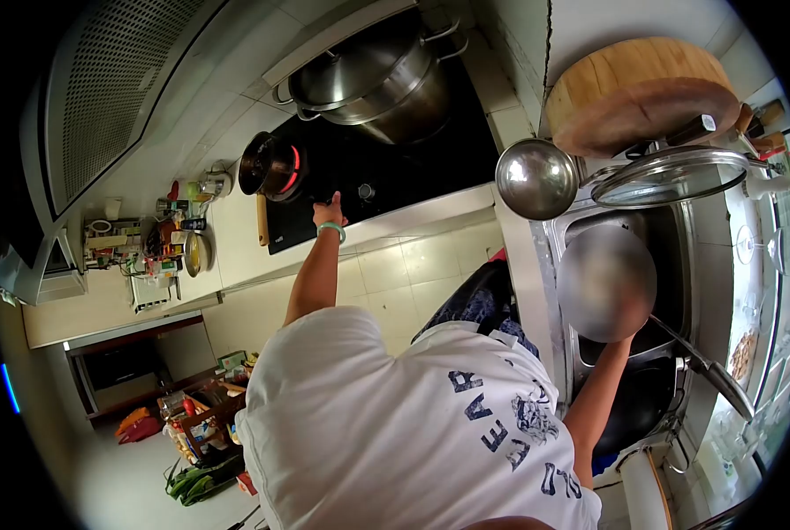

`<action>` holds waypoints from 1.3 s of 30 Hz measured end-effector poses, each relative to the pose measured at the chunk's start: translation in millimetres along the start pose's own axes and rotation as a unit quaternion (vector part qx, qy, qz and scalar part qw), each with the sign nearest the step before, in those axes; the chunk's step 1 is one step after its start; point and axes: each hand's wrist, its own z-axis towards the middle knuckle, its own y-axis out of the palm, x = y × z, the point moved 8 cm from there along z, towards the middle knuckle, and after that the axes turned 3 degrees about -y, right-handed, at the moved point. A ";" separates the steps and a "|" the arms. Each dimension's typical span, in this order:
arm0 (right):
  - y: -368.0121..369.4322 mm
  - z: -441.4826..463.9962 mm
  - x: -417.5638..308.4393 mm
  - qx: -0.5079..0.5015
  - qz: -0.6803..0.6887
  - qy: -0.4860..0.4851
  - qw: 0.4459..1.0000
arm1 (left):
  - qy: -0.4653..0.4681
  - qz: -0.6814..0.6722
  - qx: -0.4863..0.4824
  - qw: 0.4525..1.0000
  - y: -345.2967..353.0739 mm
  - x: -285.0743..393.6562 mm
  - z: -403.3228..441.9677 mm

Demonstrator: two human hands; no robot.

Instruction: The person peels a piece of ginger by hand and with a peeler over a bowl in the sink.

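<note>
My left hand (330,212) is at the front edge of the black cooktop (404,168), fingers drawn together, and a small dark thing partly shows beneath them. A round control knob (366,191) sits just to its right. Behind the hand, a small dark pot (266,165) stands by a glowing red burner ring (294,170). My right hand (627,309) is over the metal sink (558,256), inside a round blurred patch that hides its fingers and whatever is there. A pan handle (722,384) sticks out beside it.
A large lidded steel pot (386,97) stands on the rear cooktop. Around the sink are a steel ladle or bowl (538,179), a glass lid (673,177) and a thick wooden chopping board (647,93). Jars and bottles (161,238) crowd the left counter. A range hood (117,97) hangs overhead.
</note>
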 end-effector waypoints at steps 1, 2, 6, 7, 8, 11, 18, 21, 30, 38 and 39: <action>-1.0 -0.9 2.7 0.005 0.006 0.007 1.000 | -0.013 0.053 -0.032 0.998 6.6 -4.4 17.5; -1.8 -1.9 5.3 0.010 0.012 0.014 1.000 | -0.025 0.105 -0.064 0.992 12.8 -8.4 31.1; -6.8 -16.7 -4.5 0.078 -0.023 0.131 0.988 | 0.075 0.236 -0.035 0.968 27.4 -23.6 82.2; -7.3 -17.5 -4.1 0.076 -0.028 0.132 0.988 | 0.192 0.393 -0.036 0.899 36.1 -15.6 91.5; -11.5 -14.2 8.4 0.083 -0.006 0.159 0.984 | 0.240 0.421 -0.074 0.872 44.4 -21.7 105.0; -17.5 -20.4 10.9 0.116 0.003 0.187 0.976 | 0.388 0.374 -0.122 0.833 33.3 10.2 66.4; -3.9 -32.7 -5.2 0.156 0.036 0.165 0.973 | 0.197 0.127 -0.336 0.912 79.3 -12.6 92.0; -2.5 -38.1 -14.9 0.156 0.054 0.170 0.972 | 0.408 0.620 0.006 0.670 78.2 46.8 -39.0; -16.5 -41.7 -13.6 0.147 0.079 0.170 0.971 | 0.397 0.618 -0.346 0.584 118.7 49.6 -218.2; -10.6 -44.8 -21.0 0.147 0.076 0.170 0.971 | 0.538 0.163 -0.660 0.498 202.2 75.1 -485.3; -9.1 -44.5 -21.2 0.146 0.084 0.166 0.972 | 0.510 0.077 -0.676 0.527 227.0 70.0 -509.9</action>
